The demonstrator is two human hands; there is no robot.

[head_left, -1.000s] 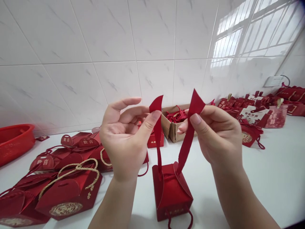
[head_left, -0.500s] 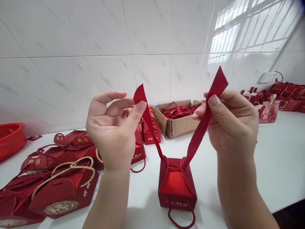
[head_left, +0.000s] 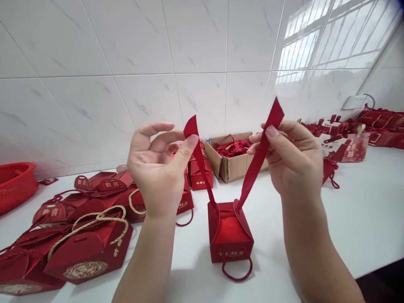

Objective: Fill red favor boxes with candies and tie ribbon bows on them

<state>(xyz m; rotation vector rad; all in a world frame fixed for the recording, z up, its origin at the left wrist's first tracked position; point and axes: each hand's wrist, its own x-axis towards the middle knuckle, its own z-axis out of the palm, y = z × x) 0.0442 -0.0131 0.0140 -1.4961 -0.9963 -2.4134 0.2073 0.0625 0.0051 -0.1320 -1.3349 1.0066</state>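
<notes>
A small red gift box [head_left: 231,237] with gold lettering stands on the white table in front of me, a red cord handle [head_left: 237,277] hanging at its near side. One red ribbon [head_left: 254,170] passes through the box's top flaps, and its two ends rise apart in a V. My left hand [head_left: 158,168] pinches one end between thumb and finger, the other fingers curled loosely. The other end is gripped by my right hand [head_left: 293,155], its slanted tip sticking up past the thumb. Both hands are raised above the box.
At left sit several red gift boxes [head_left: 91,248], some with gold rope, beside a red basin [head_left: 15,185]. An open cardboard box [head_left: 240,166] of red ribbons stands near the tiled wall. More red packages [head_left: 356,145] lie at right.
Both hands have come closer together, the right one moving left and slightly down. The gift box has shifted a little away from me and to the left.
</notes>
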